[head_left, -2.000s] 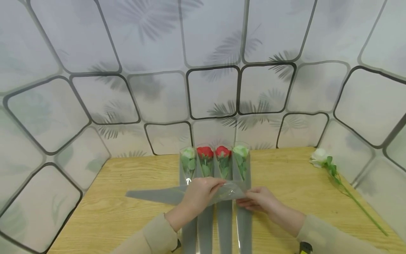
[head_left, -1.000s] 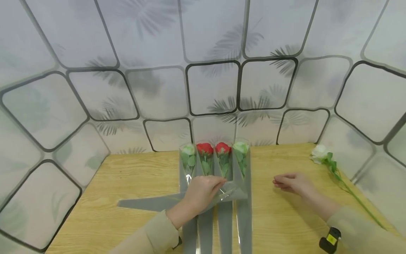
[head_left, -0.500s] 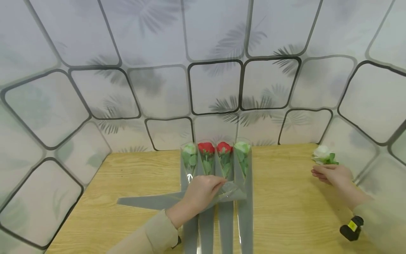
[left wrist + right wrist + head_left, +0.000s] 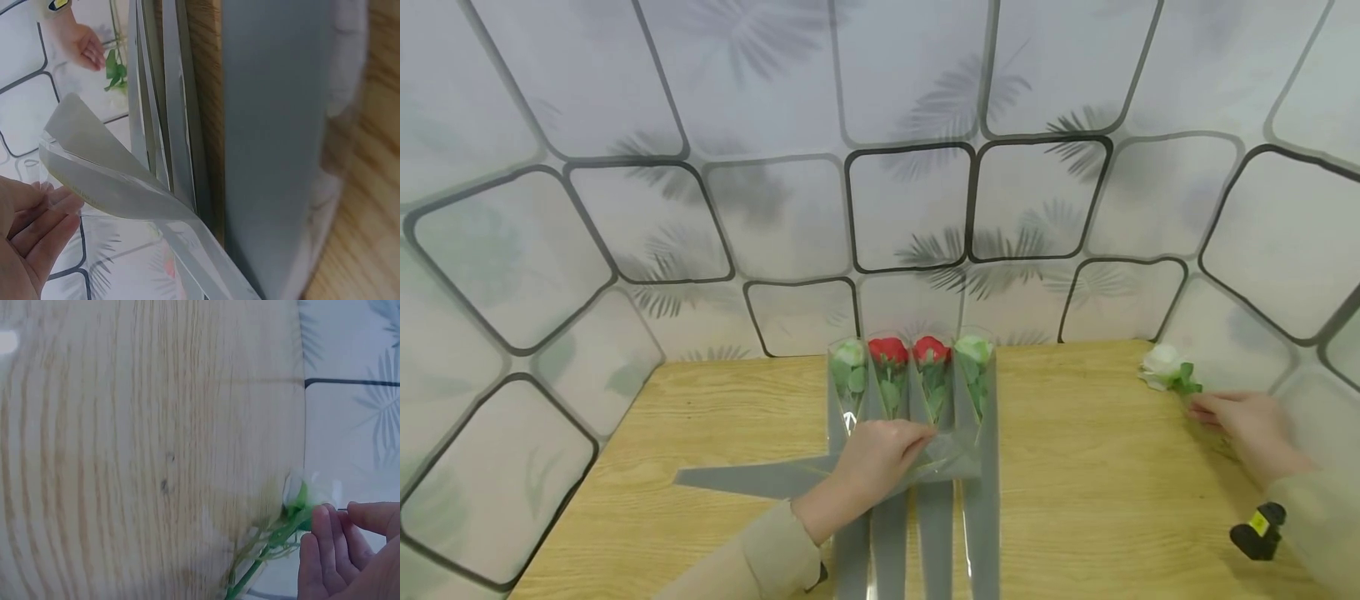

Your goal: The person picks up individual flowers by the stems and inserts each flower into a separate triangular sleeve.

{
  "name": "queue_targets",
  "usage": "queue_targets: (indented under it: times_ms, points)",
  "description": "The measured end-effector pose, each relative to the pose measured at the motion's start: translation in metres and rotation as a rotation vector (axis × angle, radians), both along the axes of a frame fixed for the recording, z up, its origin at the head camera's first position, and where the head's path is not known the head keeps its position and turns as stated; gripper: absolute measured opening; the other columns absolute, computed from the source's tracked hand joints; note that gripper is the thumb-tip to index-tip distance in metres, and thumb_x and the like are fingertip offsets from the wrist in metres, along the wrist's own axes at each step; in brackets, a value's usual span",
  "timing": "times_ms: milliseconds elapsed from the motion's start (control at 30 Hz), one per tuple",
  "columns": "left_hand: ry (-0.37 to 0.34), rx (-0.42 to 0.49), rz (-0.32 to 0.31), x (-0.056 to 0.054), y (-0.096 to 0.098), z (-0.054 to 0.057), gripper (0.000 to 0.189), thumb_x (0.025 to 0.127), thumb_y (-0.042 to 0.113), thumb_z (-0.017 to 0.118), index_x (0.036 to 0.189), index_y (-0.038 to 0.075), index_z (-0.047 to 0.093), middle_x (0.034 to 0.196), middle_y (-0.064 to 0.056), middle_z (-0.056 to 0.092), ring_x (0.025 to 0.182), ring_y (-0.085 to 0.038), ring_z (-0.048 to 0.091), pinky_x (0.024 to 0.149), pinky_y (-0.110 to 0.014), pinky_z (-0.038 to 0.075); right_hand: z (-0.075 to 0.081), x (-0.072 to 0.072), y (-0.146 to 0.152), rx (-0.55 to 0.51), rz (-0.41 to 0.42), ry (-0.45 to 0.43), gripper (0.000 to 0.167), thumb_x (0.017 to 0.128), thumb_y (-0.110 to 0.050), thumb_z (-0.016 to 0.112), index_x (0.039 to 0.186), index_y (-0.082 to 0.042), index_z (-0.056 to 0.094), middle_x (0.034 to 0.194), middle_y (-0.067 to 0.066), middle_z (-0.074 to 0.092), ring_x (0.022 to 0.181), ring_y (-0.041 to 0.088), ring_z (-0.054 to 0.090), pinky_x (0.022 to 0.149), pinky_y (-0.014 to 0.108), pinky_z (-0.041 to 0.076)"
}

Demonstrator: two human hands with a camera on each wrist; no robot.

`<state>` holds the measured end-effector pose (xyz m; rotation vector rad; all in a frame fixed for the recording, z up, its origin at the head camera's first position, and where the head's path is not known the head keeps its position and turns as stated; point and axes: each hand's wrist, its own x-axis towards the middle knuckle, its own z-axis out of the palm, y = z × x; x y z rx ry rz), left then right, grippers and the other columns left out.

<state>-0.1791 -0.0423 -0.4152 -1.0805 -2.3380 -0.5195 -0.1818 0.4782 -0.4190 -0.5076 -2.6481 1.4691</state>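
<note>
My left hand (image 4: 872, 454) pinches the clear top edge of a grey-backed flower sleeve (image 4: 112, 181), whose narrow end points left in the head view. The sleeve lies across several wrapped roses; no flower shows inside it. At the table's right side, my right hand (image 4: 1247, 421) is beside a white artificial rose (image 4: 1161, 365), just below its bloom. In the right wrist view, its fingers lie extended near the green leaves and stem (image 4: 256, 565), with the thumb close to the fingertips. The stem runs beside the fingers; whether they touch it I cannot tell.
Two red roses (image 4: 889, 352) and two pale green-white ones stand in a row in grey sleeves (image 4: 981, 533) on the wooden table (image 4: 1097, 500). A patterned cloth wall (image 4: 910, 208) encloses the back and sides. A black wrist device (image 4: 1257, 532) hangs at the right sleeve.
My right hand has let go of the sleeve's edge and moved right to the white rose. My left hand keeps its pinch in about the same place.
</note>
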Motion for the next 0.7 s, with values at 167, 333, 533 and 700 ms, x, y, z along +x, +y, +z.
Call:
queue_targets:
  times_ms: [167, 333, 533, 700]
  points:
    - [0.003, 0.003, -0.014, 0.000, 0.000, 0.000, 0.010, 0.094, 0.016, 0.081, 0.103, 0.015, 0.084, 0.097, 0.001, 0.085, 0.085, -0.010, 0.082, 0.073, -0.023, 0.065, -0.004, 0.002, 0.013, 0.170, -0.081, -0.027, 0.056, 0.108, -0.024, 0.053, 0.137, 0.023, 0.053, 0.077, -0.008, 0.079, 0.066, -0.016, 0.057, 0.061, 0.011, 0.054]
    - [0.008, -0.006, -0.023, 0.000, 0.000, -0.002, 0.008, 0.094, 0.016, 0.081, 0.101, 0.015, 0.084, 0.096, 0.002, 0.085, 0.084, -0.009, 0.081, 0.073, -0.023, 0.065, -0.005, 0.004, 0.022, 0.400, -0.165, -0.074, 0.052, 0.107, -0.028, 0.055, 0.131, 0.017, 0.064, 0.104, 0.026, 0.079, 0.073, 0.017, 0.068, 0.058, 0.025, 0.048]
    - [0.011, -0.014, -0.025, 0.001, 0.000, -0.002, 0.008, 0.094, 0.016, 0.081, 0.101, 0.015, 0.084, 0.094, 0.002, 0.084, 0.084, -0.009, 0.081, 0.073, -0.024, 0.064, -0.010, 0.007, 0.030, 0.491, -0.150, -0.104, 0.049, 0.109, -0.026, 0.053, 0.130, 0.017, 0.063, 0.121, 0.036, 0.070, 0.091, 0.048, 0.069, 0.064, 0.046, 0.056]
    - [-0.004, -0.010, -0.031, 0.002, 0.002, -0.001, 0.009, 0.094, 0.016, 0.081, 0.102, 0.015, 0.084, 0.094, 0.002, 0.084, 0.084, -0.009, 0.081, 0.073, -0.024, 0.065, -0.013, 0.007, 0.029, 0.603, -0.102, -0.094, 0.045, 0.106, -0.025, 0.058, 0.123, 0.015, 0.067, 0.128, 0.041, 0.064, 0.104, 0.062, 0.061, 0.080, 0.065, 0.051]
